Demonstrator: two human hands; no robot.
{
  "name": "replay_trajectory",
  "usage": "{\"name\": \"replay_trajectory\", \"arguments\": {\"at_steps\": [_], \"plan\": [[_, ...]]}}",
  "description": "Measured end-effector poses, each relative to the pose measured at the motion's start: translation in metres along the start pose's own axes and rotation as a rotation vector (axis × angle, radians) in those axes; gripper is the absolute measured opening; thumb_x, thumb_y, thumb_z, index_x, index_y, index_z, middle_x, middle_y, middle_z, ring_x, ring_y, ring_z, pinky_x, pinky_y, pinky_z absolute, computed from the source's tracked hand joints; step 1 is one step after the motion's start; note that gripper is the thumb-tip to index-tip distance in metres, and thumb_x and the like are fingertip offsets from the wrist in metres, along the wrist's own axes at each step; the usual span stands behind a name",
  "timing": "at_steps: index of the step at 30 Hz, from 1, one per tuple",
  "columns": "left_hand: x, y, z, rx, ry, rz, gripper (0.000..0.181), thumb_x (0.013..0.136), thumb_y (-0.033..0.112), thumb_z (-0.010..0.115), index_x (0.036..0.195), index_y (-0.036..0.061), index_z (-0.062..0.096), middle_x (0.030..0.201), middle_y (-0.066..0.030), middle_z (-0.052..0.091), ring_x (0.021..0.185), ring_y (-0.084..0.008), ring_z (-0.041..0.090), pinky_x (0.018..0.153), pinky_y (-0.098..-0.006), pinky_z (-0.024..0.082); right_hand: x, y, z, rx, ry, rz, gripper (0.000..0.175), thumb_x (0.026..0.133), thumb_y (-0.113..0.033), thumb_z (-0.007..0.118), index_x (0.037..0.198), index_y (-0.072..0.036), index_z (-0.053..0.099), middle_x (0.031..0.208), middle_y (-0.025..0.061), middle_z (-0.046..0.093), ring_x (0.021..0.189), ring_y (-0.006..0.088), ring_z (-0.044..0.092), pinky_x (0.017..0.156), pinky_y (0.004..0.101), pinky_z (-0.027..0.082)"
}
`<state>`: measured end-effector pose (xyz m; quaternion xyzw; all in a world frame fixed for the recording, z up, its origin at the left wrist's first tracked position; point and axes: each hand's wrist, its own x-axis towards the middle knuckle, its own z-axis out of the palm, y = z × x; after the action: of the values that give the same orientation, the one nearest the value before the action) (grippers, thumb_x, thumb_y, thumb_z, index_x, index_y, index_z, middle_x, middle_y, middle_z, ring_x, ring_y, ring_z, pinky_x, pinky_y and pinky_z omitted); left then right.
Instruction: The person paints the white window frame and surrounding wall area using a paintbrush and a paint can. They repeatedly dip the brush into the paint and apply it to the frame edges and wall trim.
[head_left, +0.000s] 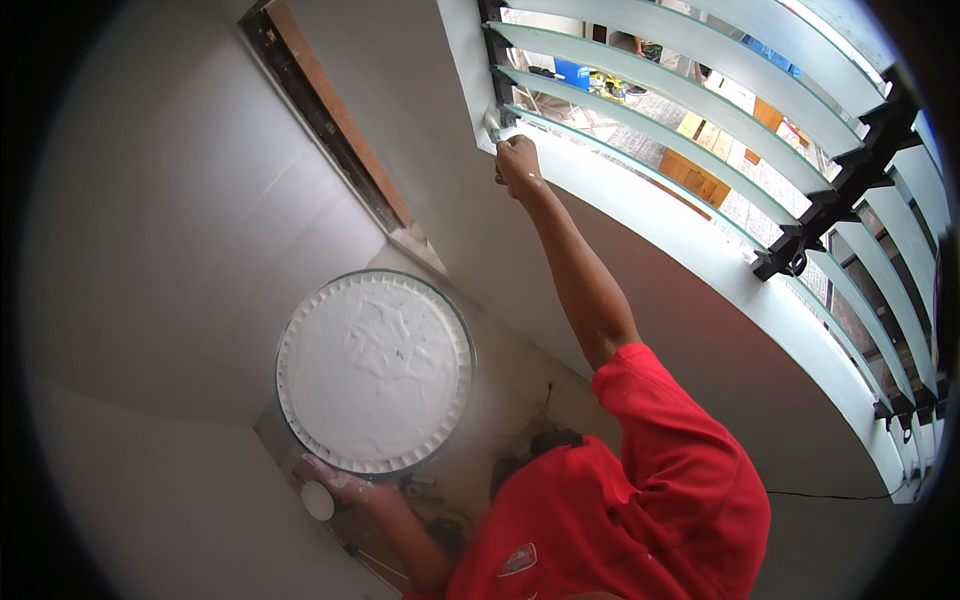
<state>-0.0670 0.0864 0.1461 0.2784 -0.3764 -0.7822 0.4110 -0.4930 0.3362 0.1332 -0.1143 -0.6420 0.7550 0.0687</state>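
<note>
My right hand (517, 163) is raised to the lower corner of a louvre window frame (592, 169). It is closed on a small paintbrush (493, 126), whose white-coated bristles touch the frame corner. White spots mark my wrist. A round container or lid (367, 375) with a ribbed rim and a dark outer edge is below and to the left. Thick white paint or paste covers its surface. At its near edge is my left hand (345, 481), smeared with white and blurred. My left fingers are partly hidden by the rim and appear to hold it from below.
Glass louvre slats (675, 142) and a black louvre bracket (825, 187) slope across the upper right. A wooden frame piece (337, 112) is set in the wall at upper left. Beside my left hand is a white disc (318, 501). A thin black cable (832, 495) runs along the right wall.
</note>
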Motion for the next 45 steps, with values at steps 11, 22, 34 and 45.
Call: {"name": "replay_trajectory", "arguments": {"at_steps": [11, 22, 34, 45], "plan": [[0.006, -0.009, -0.012, 0.025, 0.03, 0.035, 0.067, 0.103, 0.048, 0.032, 0.15, 0.0008, 0.033, 0.161, -0.016, 0.026, 0.145, -0.0309, 0.031, 0.12, -0.0471, 0.024, -0.011, -0.018, 0.001, 0.009, -0.014, -0.183, 0.02, 0.092, -0.011, 0.052, 0.1, 0.007, 0.055, 0.07, 0.0117, 0.057, 0.052, 0.0197, 0.055, 0.044, 0.0339, 0.046], [0.007, -0.009, -0.015, -0.018, 0.009, -0.006, 0.069, 0.102, 0.052, 0.034, 0.15, 0.0011, 0.033, 0.16, -0.0152, 0.027, 0.144, -0.0337, 0.032, 0.119, -0.0483, 0.025, -0.008, -0.017, -0.003, 0.123, -0.097, -0.143, 0.017, 0.094, -0.011, 0.051, 0.102, 0.004, 0.055, 0.068, 0.0089, 0.054, 0.051, 0.0158, 0.052, 0.043, 0.0314, 0.042], [0.0, 0.0, -0.004, 0.022, 0.038, -0.048, 0.066, 0.103, 0.049, 0.04, 0.149, 0.0023, 0.035, 0.156, -0.0147, 0.036, 0.136, -0.0321, 0.044, 0.113, -0.0486, 0.037, -0.062, -0.055, -0.037, 0.262, -0.248, -0.124, 0.014, 0.093, -0.006, 0.047, 0.103, 0.003, 0.053, 0.07, 0.004, 0.05, 0.048, 0.0066, 0.038, 0.04, 0.0245, 0.027], [0.003, -0.003, -0.017, 0.004, -0.129, -0.069, 0.072, 0.104, 0.056, 0.026, 0.153, 0.0028, 0.029, 0.159, -0.0161, 0.028, 0.144, -0.0321, 0.032, 0.118, -0.047, 0.028, -0.116, -0.046, -0.084, -0.357, -0.145, -0.537, 0.024, 0.096, -0.017, 0.059, 0.114, -0.003, 0.063, 0.098, 0.0151, 0.071, 0.079, 0.0206, 0.066, 0.072, 0.0361, 0.053]]}}
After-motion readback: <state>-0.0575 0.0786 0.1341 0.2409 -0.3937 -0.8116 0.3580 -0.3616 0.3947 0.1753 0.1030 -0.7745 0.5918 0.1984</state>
